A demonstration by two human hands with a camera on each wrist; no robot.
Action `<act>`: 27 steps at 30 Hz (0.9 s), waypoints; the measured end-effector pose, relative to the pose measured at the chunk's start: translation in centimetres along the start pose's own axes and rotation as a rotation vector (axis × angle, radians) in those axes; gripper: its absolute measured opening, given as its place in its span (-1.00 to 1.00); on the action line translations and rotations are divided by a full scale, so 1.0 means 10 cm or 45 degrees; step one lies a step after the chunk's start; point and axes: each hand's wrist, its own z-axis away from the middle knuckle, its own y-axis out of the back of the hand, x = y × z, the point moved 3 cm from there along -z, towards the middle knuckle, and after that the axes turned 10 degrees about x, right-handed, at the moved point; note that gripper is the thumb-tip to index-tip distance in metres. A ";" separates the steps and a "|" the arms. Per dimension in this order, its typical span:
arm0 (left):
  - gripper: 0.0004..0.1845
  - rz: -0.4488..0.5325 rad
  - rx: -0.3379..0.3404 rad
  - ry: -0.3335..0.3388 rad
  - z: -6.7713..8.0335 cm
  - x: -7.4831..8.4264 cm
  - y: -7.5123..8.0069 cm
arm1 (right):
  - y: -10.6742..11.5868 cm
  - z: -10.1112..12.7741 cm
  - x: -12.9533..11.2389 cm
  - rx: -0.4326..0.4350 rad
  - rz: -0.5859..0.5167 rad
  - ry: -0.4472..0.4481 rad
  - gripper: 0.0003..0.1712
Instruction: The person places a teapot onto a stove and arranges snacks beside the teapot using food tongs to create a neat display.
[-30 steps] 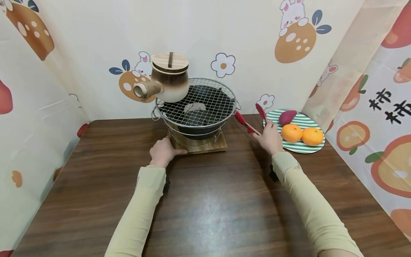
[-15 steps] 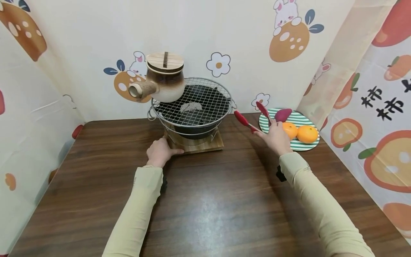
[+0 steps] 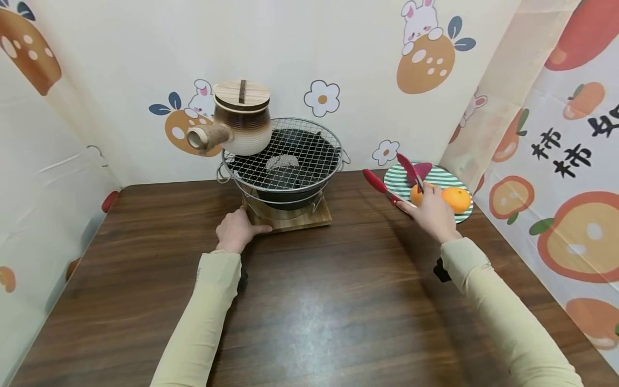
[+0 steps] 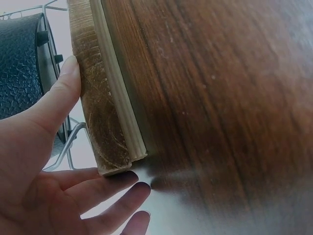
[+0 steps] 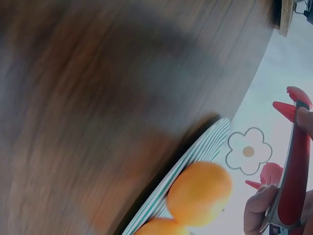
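My left hand [image 3: 236,231] holds the left front corner of a wooden board [image 3: 307,217], thumb along its front edge and fingers spread by its left end. On that board stands a round black grill [image 3: 285,201] topped with a wire rack [image 3: 309,161]. My right hand [image 3: 435,215] grips red-tipped tongs [image 3: 375,181], whose arms are spread apart with nothing between them. They hang over a green-striped plate [image 3: 397,178], one tip overlapping a purple sweet potato [image 3: 424,170]. Two orange fruits [image 3: 456,200] lie on this plate, one partly hidden by the hand and tongs.
A brown-and-white clay pot [image 3: 246,131] with a wooden lid and side handle sits at the rack's left. A pale grey piece [image 3: 282,161] shows at the grill's middle. Printed cloth [image 3: 358,54] hangs behind and beside the brown table [image 3: 309,301].
My right hand has moved right with the tongs, bringing their tips over the plate and the sweet potato. The left hand stays at the board's corner. The head view has shifted slightly.
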 end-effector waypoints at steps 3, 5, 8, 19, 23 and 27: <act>-0.09 0.002 -0.001 -0.005 0.00 0.00 0.00 | 0.05 0.03 0.08 0.003 0.019 0.002 0.19; -0.10 0.001 0.000 -0.008 0.00 0.00 -0.01 | 0.08 0.06 0.13 0.000 0.021 -0.004 0.20; -0.09 -0.001 0.004 -0.012 0.00 0.00 -0.01 | 0.13 0.09 0.22 -0.011 0.008 -0.035 0.21; -0.08 0.001 0.006 -0.016 0.01 -0.01 0.02 | 0.23 0.17 0.50 -0.005 0.064 -0.109 0.25; -0.12 0.011 0.009 -0.013 0.01 -0.01 0.02 | 0.25 0.20 0.54 -0.023 0.067 -0.124 0.25; -0.15 0.015 0.007 -0.019 0.01 0.01 0.02 | 0.26 0.24 0.58 -0.037 0.054 -0.135 0.24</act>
